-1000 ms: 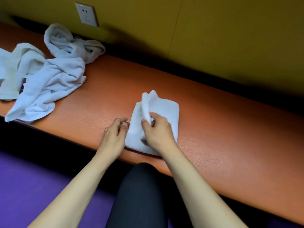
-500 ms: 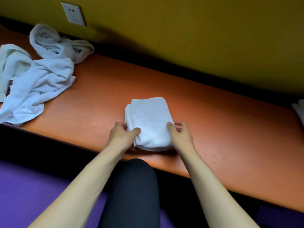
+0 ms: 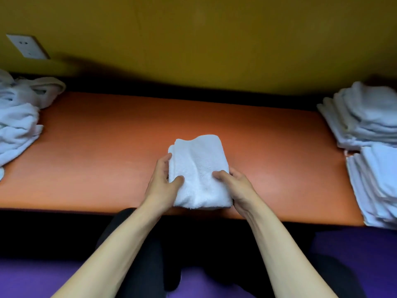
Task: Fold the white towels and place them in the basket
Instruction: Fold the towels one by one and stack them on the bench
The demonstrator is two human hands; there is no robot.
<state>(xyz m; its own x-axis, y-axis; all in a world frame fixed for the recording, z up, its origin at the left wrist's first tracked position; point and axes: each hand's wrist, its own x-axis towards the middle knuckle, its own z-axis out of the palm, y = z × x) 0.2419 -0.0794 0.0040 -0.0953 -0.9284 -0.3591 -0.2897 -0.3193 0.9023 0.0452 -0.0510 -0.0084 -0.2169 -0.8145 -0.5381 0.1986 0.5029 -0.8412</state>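
folded towel held at both sides, ready for transfer

head view. a folded white towel (image 3: 198,172) lies on the orange bench (image 3: 107,147), directly in front of the person and close to the near edge. its long axis runs away from the body, toward the yellow wall (image 3: 214,39). the left hand (image 3: 161,186) grips the towel's left edge, thumb on top and fingers curled along the side. the right hand (image 3: 237,186) grips the right edge the same way, thumb on the top face. both hands are equally near. stacks of folded towels (image 3: 369,134) sit at the far right end of the bench, well apart from the hands; a heap of unfolded towels (image 3: 19,119) lies at the far left. the coming move probably carries the bundle rightward, so the right hand leads. no basket can be made out. a wall socket (image 3: 26,46) shows at upper left. no readable writing or labels appear.
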